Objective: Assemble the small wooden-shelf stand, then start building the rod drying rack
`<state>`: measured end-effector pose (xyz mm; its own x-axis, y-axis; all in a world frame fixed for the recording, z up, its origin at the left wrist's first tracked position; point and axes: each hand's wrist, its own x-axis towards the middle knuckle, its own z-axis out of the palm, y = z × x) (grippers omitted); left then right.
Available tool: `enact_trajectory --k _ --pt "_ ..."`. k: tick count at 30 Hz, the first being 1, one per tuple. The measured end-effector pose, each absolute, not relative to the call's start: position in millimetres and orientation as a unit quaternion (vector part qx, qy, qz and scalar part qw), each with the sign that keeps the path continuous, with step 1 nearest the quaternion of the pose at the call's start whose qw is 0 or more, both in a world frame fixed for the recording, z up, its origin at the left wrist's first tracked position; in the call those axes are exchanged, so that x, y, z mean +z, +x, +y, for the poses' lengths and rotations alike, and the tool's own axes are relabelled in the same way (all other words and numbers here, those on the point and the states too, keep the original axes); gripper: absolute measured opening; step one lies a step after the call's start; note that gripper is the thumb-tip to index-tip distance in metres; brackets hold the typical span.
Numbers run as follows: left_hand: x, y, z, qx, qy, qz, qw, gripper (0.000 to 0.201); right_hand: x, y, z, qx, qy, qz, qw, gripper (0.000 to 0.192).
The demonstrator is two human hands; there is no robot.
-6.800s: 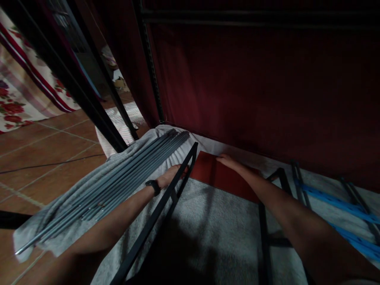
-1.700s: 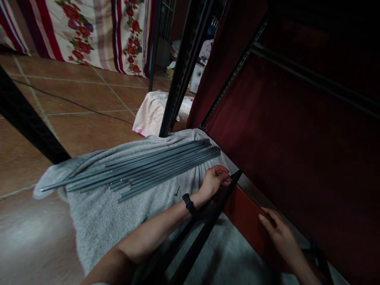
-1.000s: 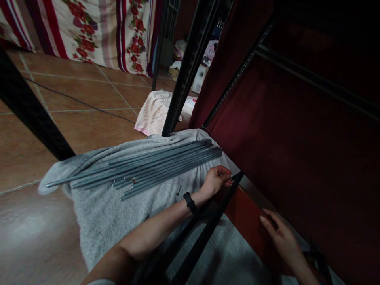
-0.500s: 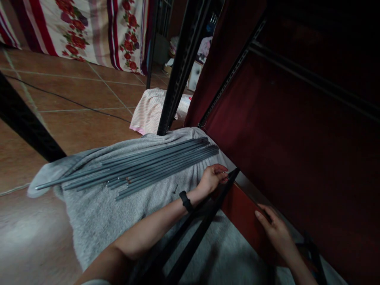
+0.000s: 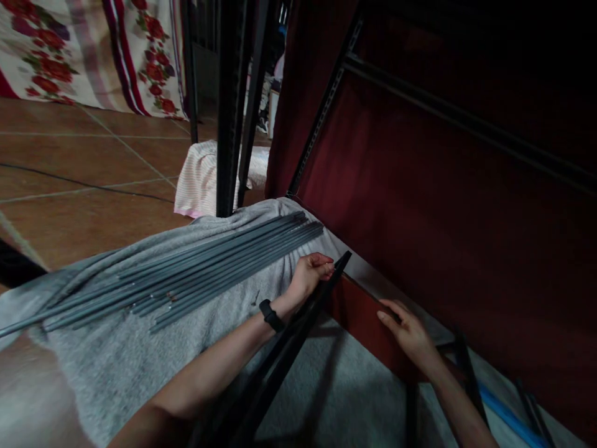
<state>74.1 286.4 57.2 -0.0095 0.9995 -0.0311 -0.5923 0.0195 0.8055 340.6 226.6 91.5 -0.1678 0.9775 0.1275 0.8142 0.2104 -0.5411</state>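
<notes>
On the grey blanket (image 5: 140, 367), beneath the dark red fabric wall (image 5: 420, 205) of a rack:

Item: red-brown panel (image 5: 357, 314), flat, rectangular, smooth-faced, with a pale strip along its far edge. It lay low against the foot of the fabric wall, its left end meeting the black metal bar (image 5: 298, 336). Much of it sat in shadow; its right end was hidden by the arm.

Handling, as judged: stiff and thin, probably light for its span, with a slick face that offered little purchase. The long edges looked the sounder hold, one hand toward each end, as a board of this kind may flex or tip if lifted from one corner.

Left hand (image 5: 308, 277): fingers curled together, tips closed at the upper end of the black metal bar where it met the panel's corner; a black wristband (image 5: 270, 314) sat on that wrist. What the tips pinched could not be told.

Right hand (image 5: 408, 330): fingers extended and close together, laid on the panel's upper edge, not gripping.

Adjacent: bundle of grey rods (image 5: 186, 277) lying side by side on the blanket, just left of the left hand; black upright post (image 5: 229, 112) behind; striped cloth (image 5: 200, 177) on the tiled floor (image 5: 69, 205); blue strap (image 5: 506, 417) at lower right.
</notes>
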Motion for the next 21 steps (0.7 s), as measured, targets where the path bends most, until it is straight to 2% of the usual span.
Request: enact_trajectory --k 12,21 --pt "52 76 287 0.618 0.397 0.358 0.576 0.018 94 333 227 0.169 -0.603 -0.738 0.25 0.035" --pt "43 72 288 0.587 0.515 0.39 0.488 0.025 97 330 226 0.168 -0.594 -0.745 0.253 0.033"
